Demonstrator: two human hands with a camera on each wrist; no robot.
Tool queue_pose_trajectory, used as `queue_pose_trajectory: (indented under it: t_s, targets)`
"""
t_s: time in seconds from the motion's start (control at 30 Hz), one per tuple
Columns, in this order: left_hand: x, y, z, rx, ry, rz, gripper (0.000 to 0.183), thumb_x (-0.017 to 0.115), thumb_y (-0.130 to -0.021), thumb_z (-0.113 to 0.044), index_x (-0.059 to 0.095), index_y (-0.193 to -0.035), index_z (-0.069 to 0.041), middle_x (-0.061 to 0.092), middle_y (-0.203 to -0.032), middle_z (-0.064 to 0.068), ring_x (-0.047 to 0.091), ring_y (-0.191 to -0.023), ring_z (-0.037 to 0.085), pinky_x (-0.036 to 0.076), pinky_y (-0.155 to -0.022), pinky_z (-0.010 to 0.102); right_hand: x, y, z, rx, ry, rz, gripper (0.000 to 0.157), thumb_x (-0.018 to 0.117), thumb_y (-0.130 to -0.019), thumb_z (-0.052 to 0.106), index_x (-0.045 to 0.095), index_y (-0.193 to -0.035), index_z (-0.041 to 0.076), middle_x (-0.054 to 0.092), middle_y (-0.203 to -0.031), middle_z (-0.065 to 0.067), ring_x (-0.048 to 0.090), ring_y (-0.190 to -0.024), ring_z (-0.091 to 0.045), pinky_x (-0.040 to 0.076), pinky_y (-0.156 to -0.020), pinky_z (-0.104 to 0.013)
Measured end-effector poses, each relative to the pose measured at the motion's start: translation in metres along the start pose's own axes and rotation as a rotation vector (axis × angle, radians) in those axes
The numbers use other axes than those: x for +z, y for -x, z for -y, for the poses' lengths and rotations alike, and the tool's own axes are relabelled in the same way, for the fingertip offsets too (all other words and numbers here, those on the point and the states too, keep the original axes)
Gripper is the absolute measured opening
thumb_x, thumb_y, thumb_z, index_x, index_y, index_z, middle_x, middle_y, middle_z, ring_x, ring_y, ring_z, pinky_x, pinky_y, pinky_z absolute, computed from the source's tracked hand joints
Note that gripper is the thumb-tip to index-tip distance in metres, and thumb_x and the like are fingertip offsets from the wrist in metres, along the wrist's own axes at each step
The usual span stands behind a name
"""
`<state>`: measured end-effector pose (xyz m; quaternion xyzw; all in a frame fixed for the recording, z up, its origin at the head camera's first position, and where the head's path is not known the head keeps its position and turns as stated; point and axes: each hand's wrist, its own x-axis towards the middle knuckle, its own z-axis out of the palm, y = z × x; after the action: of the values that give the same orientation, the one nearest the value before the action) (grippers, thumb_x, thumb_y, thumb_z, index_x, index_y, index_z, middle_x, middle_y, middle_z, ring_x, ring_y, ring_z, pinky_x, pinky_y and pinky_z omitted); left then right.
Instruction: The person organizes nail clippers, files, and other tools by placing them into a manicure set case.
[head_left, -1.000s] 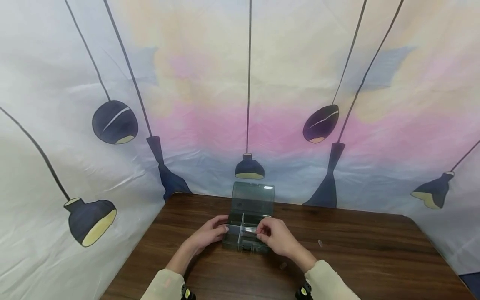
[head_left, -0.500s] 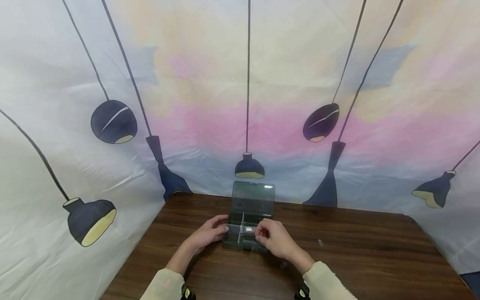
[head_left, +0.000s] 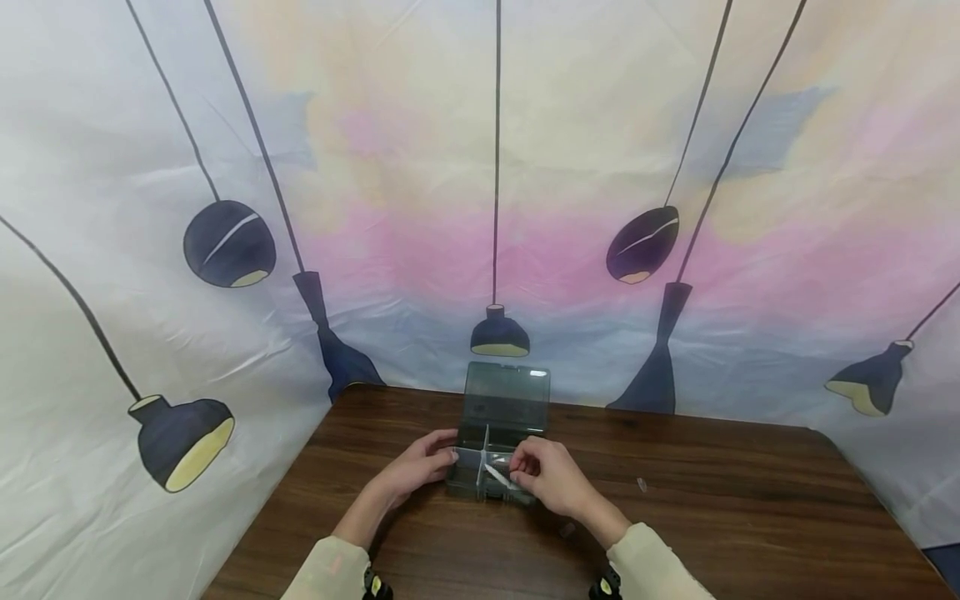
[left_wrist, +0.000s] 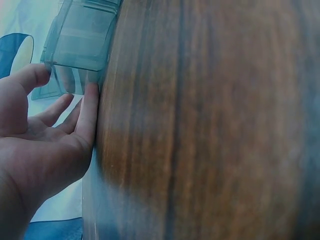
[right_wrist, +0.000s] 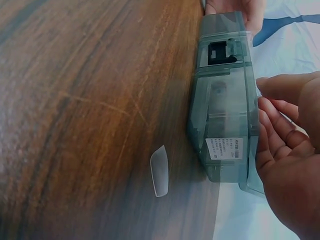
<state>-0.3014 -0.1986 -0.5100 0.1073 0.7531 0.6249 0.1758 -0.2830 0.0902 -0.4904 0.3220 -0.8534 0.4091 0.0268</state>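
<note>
A translucent green plastic compartment box (head_left: 465, 490) stands on the table with its hinged lid (head_left: 506, 398) raised at the back. Clear dividers cross inside it. My left hand (head_left: 417, 466) grips the box's left side, thumb at the top rim and fingers along the wall; in the left wrist view, that hand (left_wrist: 55, 125) has its fingertips at the box's end (left_wrist: 80, 45). At the right compartments, my right hand (head_left: 551, 475) pinches a thin pale divider (head_left: 497, 476), tilted over the box. The right wrist view shows the right hand (right_wrist: 287, 130) curled just over the rim.
A small clear plastic piece (head_left: 641, 484) lies on the brown wooden table (head_left: 712, 517), right of the box. Another clear piece (right_wrist: 160, 172) lies in front of the box near the right forearm. A printed cloth (head_left: 420, 275) hangs behind the table.
The divider in the right hand has turned and now shows as a slanted white strip over the box's front right. The left hand has kept its hold on the box.
</note>
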Motion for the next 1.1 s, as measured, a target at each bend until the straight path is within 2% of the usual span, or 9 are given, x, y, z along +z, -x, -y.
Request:
queue_pose_trajectory:
  t_s: [0.23,0.33,0.5,0.7,0.87,1.1]
  targets:
    - [0.001,0.000,0.001,-0.002,0.000,0.007,0.061,0.056,-0.102,-0.022,0.031,-0.154,-0.002,0.034,-0.153,0.025,0.045,-0.134,0.034,0.044,-0.105,0.049,-0.009,0.007,0.002,0.038,-0.071,0.007,0.004,0.072,-0.092,0.011,0.069,-0.094,0.013,0.063,-0.088,0.008,0.059,-0.077,-0.009,0.054,-0.067,-0.025]
    - [0.001,0.000,0.002,0.006,-0.006,0.016,0.061,0.056,-0.102,-0.022,0.030,-0.154,-0.001,0.034,-0.152,0.026,0.044,-0.134,0.036,0.044,-0.104,0.050,-0.017,0.012,0.002,0.033,-0.067,0.006,0.004,0.072,-0.092,0.012,0.070,-0.095,0.012,0.064,-0.089,0.009,0.060,-0.077,-0.008,0.054,-0.067,-0.026]
    - [-0.001,0.000,0.003,0.009,-0.004,0.016,0.061,0.056,-0.102,-0.024,0.031,-0.154,-0.003,0.035,-0.152,0.025,0.044,-0.134,0.035,0.044,-0.105,0.050,-0.032,0.022,-0.002,0.025,-0.033,-0.010,0.005,0.073,-0.091,0.013,0.070,-0.093,0.016,0.063,-0.087,0.011,0.060,-0.077,-0.007,0.054,-0.067,-0.026]
    - [-0.002,-0.001,0.004,0.009,-0.002,0.010,0.058,0.054,-0.103,-0.021,0.031,-0.153,-0.003,0.037,-0.151,0.024,0.045,-0.133,0.034,0.044,-0.105,0.050,-0.047,0.038,-0.015,0.071,0.006,-0.011,0.009,0.074,-0.090,0.014,0.069,-0.091,0.021,0.062,-0.086,0.012,0.060,-0.077,-0.007,0.053,-0.068,-0.026]
    - [-0.001,-0.001,0.001,-0.005,0.003,0.011,0.059,0.055,-0.103,-0.022,0.031,-0.153,-0.003,0.036,-0.152,0.024,0.045,-0.133,0.034,0.044,-0.105,0.051,-0.064,0.054,-0.031,0.114,0.063,-0.058,0.011,0.075,-0.090,0.014,0.068,-0.090,0.022,0.061,-0.084,0.012,0.058,-0.075,-0.006,0.052,-0.066,-0.025]
    - [-0.002,-0.001,0.000,-0.010,-0.005,0.004,0.060,0.056,-0.102,-0.022,0.031,-0.153,-0.003,0.034,-0.153,0.025,0.044,-0.134,0.035,0.043,-0.106,0.051,-0.091,0.076,-0.055,0.226,0.121,-0.138,0.007,0.075,-0.089,0.012,0.070,-0.094,0.014,0.061,-0.084,0.009,0.058,-0.075,-0.008,0.051,-0.065,-0.025]
